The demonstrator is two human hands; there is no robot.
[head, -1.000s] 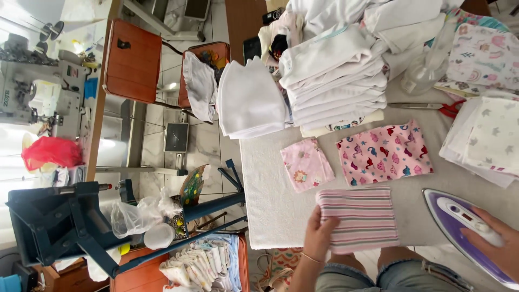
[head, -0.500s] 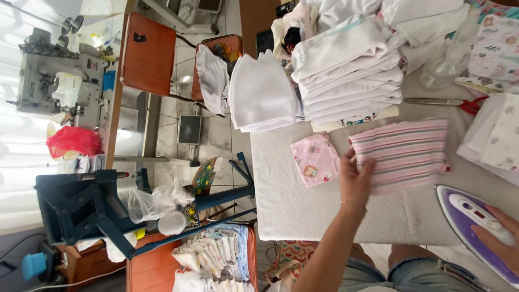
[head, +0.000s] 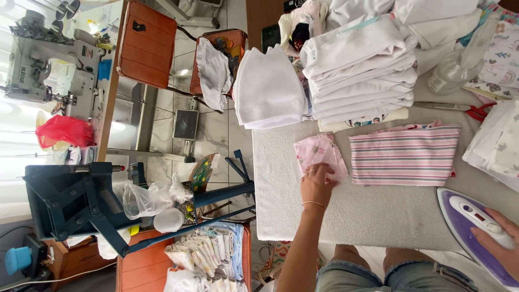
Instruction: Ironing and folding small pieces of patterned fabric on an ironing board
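Observation:
My left hand (head: 317,184) rests with spread fingers on the near edge of a small folded pink patterned cloth (head: 319,153) on the white ironing board (head: 373,216). Right of it lies a folded pink-and-grey striped cloth (head: 404,156), set on top of a pink printed cloth whose edge shows behind it. My right hand (head: 500,243) grips the handle of a purple and white iron (head: 471,227) standing on the board at the lower right.
A tall stack of folded white cloths (head: 362,70) and a second white stack (head: 269,92) sit at the board's far side. Red-handled scissors (head: 459,108), a clear spray bottle (head: 457,67), and more folded cloths (head: 494,143) lie right. A sewing machine (head: 51,65) stands far left.
My left hand carried the striped cloth onto the pink printed cloth, let go of it, and moved left onto the small pink cloth. The right hand stayed on the iron.

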